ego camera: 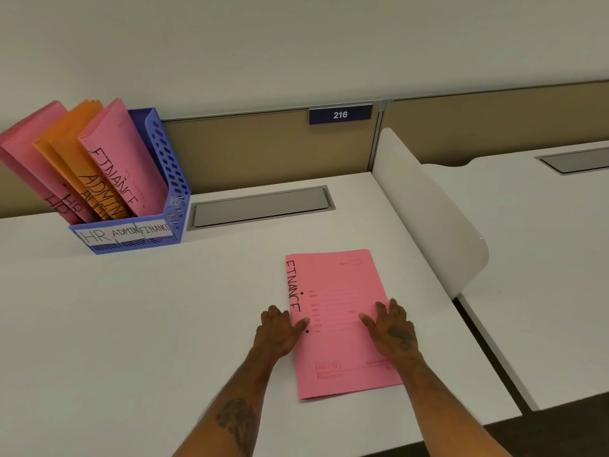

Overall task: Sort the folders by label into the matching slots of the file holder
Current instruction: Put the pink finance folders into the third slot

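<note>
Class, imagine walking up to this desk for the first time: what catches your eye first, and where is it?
The pink FINANCE folder lies flat on the desk, near its front, with the left hand touching its left edge and the right hand resting on top. At the back left stands the blue file holder, holding pink and orange folders.

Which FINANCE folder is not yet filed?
Flat FINANCE folder on the desk, touched by left hand and right hand; other FINANCE folder stands in the file holder.

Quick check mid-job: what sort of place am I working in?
Most likely an open-plan office workstation: a white desk with a grey cable flap, a tan partition bearing number plate 216, and a blue file holder labelled HR, ADMIN, FINANCE.
</note>
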{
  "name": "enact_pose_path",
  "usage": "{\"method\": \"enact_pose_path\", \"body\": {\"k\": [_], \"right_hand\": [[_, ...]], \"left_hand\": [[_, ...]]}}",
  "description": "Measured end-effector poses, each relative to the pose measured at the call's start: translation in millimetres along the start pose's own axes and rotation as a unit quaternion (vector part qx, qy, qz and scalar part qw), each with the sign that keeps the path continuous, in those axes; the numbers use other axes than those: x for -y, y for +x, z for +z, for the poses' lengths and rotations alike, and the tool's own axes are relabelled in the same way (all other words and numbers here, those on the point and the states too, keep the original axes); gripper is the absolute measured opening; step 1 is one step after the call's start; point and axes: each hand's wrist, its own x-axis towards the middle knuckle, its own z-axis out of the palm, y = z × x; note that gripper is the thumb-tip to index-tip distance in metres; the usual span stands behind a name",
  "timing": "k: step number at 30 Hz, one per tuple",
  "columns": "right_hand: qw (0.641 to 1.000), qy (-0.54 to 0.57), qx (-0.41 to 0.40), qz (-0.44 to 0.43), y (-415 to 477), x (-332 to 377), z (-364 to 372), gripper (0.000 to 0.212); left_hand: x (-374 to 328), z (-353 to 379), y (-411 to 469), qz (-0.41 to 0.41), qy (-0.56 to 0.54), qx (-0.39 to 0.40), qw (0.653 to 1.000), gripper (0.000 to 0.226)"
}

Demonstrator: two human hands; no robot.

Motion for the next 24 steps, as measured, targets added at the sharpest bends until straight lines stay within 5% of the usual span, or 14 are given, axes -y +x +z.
{"method": "enact_pose_path", "body": {"k": [15,20,24], "right_hand": [[0.986,0.133,-0.066,0.080,9,26,-2,0.058],[0.985,0.135,-0.071,0.086,13,30,0,0.056],[0.983,0.146,-0.066,0.091,17,36,2,0.055]], "left_hand": [[-6,-2,17,-0.010,-0.100,0.025,0.995,0.071],[-8,-5,9,0.031,-0.253,0.032,0.966,0.068],[-6,-12,-1,0.046,-0.264,0.014,0.963,0.065]]}}
